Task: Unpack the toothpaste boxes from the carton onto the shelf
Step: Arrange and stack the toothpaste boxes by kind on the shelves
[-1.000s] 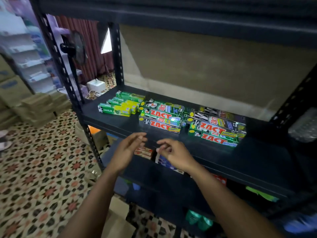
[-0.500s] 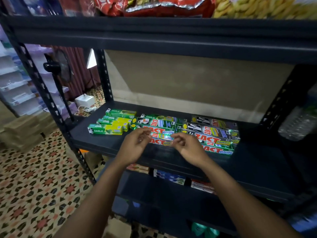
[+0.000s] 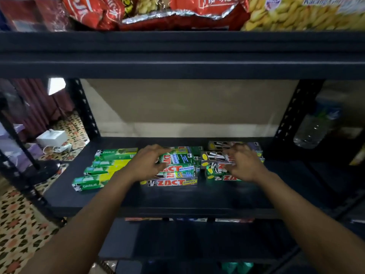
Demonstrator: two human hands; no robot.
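Note:
Toothpaste boxes lie in three groups on the black shelf (image 3: 177,200). At the left are green and yellow Darlie boxes (image 3: 102,169). In the middle stands a stack of green and red Zact boxes (image 3: 177,176), and at the right a second Zact stack (image 3: 214,156). My left hand (image 3: 146,165) grips the left end of the top green box of the middle stack, fingers over it and thumb in front. My right hand (image 3: 244,165), blurred, rests with spread fingers on the right stack. The carton is out of view.
Red and yellow snack bags (image 3: 177,10) fill the shelf above. A clear water bottle (image 3: 314,127) stands past the right upright. A lower shelf (image 3: 177,240) holds more packets. On the patterned floor at the left are a white box (image 3: 52,138) and a fan stand (image 3: 39,171).
Both hands have reached up and forward from the shelf's front edge onto the Zact stacks and moved apart. The camera has tilted up.

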